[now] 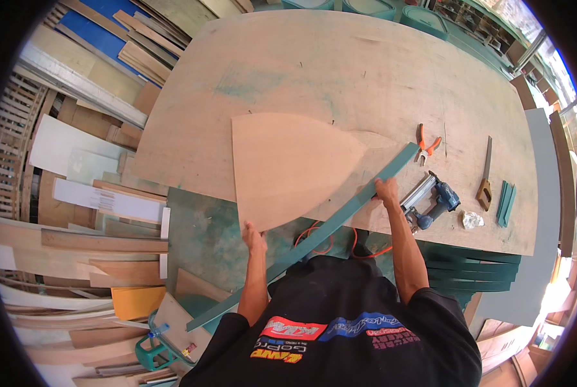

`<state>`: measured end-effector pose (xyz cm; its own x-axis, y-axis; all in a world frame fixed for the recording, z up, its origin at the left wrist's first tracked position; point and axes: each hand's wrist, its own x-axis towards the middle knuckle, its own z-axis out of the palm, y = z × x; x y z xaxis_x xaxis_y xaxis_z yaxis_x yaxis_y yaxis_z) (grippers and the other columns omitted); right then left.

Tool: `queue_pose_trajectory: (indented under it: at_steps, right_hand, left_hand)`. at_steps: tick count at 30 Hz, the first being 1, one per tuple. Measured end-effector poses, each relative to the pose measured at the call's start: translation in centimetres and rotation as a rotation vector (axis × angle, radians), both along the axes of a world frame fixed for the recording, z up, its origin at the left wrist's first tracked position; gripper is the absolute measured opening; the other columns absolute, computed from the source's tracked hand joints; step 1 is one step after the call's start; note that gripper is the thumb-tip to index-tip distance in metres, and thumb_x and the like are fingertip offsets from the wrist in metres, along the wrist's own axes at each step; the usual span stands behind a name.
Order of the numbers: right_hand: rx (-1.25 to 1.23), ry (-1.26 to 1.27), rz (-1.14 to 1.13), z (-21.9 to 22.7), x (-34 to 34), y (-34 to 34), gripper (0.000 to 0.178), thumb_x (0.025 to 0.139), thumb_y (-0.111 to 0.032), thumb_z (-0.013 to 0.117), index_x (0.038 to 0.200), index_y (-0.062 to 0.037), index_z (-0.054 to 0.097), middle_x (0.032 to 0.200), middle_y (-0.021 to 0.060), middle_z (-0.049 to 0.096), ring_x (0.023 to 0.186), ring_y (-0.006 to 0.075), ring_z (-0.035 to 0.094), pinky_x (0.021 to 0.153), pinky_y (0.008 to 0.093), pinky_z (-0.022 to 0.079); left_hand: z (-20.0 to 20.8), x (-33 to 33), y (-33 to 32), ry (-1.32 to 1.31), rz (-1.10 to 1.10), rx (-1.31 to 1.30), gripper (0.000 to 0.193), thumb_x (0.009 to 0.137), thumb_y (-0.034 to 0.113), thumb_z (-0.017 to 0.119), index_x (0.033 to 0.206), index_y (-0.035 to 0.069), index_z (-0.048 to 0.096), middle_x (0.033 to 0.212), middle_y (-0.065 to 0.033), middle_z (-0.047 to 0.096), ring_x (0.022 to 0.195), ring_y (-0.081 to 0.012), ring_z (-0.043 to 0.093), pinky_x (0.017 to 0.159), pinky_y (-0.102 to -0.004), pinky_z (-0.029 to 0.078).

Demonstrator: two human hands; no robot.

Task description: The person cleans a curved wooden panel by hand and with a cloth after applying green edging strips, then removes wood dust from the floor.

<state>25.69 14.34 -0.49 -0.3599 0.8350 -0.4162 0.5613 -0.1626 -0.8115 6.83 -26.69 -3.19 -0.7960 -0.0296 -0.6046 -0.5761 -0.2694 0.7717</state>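
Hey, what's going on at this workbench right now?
A person stands at a big plywood table. Their left hand rests at the lower edge of a leaf-shaped plywood piece, while the right hand presses on a long teal strip running diagonally along that piece's edge. A blue nail gun, orange pliers and a handsaw lie off to the right.
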Motion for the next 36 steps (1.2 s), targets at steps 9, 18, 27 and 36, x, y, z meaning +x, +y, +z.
queue_pose_trajectory:
  at_steps: [9, 18, 27, 36]
  right_hand:
    - [0.107, -0.082, -0.095, 4.1, 2.2, -3.9, 0.038, 0.094, -0.011, 0.059, 0.105, 0.0237, 0.047, 0.080, 0.0285, 0.066, 0.057, 0.0369, 0.070, 0.040, 0.0408, 0.058]
    - [0.131, -0.191, 0.004, 5.7, -0.6, -3.3, 0.048, 0.094, -0.017, 0.060, 0.112, 0.0216, 0.038, 0.095, 0.0379, 0.064, 0.060, 0.0402, 0.071, 0.041, 0.0409, 0.059]
    - [0.149, -0.265, 0.007, 4.5, -1.5, -3.0, 0.043, 0.093, -0.013, 0.056, 0.109, 0.0189, 0.033, 0.090, 0.0420, 0.062, 0.059, 0.0434, 0.070, 0.041, 0.0437, 0.060]
    - [0.079, -0.170, -0.103, 5.1, -1.2, -3.3, 0.026, 0.088, -0.001, 0.053, 0.089, 0.0215, 0.042, 0.069, 0.0341, 0.061, 0.050, 0.0410, 0.067, 0.039, 0.0453, 0.058]
  left_hand:
    - [0.2, -4.1, -9.4, -0.015, -0.291, -0.130, 0.052, 0.108, 0.036, 0.046, 0.140, -0.005, 0.049, 0.129, -0.0182, 0.061, 0.114, -0.0319, 0.064, 0.095, -0.0492, 0.055]
    - [1.6, -10.8, -2.7, -0.126, -0.057, -0.309, 0.057, 0.105, 0.037, 0.051, 0.140, -0.007, 0.046, 0.136, -0.0232, 0.057, 0.120, -0.0379, 0.061, 0.095, -0.0521, 0.055]
    - [9.4, -3.0, 5.0, 1.270, -1.415, -1.017, 0.089, 0.080, 0.068, 0.066, 0.150, 0.016, 0.046, 0.161, -0.0137, 0.033, 0.149, -0.0391, 0.026, 0.119, -0.0655, 0.016]
    - [5.3, -9.6, 8.6, 1.502, -1.430, -1.112, 0.087, 0.075, 0.078, 0.056, 0.150, 0.034, 0.047, 0.164, 0.0015, 0.029, 0.152, -0.0284, 0.023, 0.120, -0.0674, 0.011]
